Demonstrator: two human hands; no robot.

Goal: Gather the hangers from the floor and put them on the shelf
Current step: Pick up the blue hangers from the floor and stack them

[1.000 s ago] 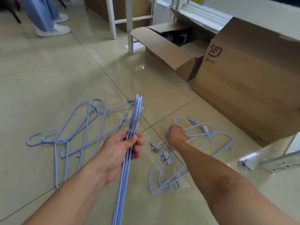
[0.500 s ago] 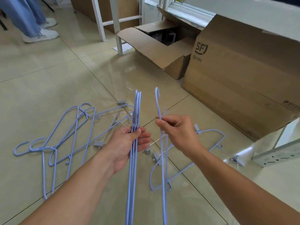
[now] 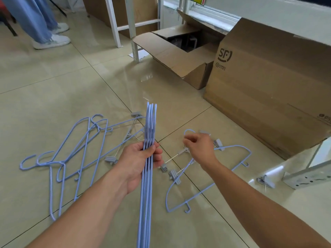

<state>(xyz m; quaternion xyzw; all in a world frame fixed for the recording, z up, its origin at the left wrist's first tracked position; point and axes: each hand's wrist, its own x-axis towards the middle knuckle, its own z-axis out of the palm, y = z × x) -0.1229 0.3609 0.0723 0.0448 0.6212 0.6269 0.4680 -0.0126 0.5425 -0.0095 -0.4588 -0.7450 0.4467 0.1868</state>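
My left hand clamps the upright bundle of hangers, while my right hand, fingers loosely curled and empty, hovers nearest the clip hanger lying slantwise on the floor.

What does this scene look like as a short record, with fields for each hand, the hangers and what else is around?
left hand: left hand grips a bundle of blue hangers, held upright
right hand: right hand reaches down at the hook of a floor hanger; grasp unclear
loose pile: tangled hangers on the floor, left of the bundle
nearby: big cardboard box, open box
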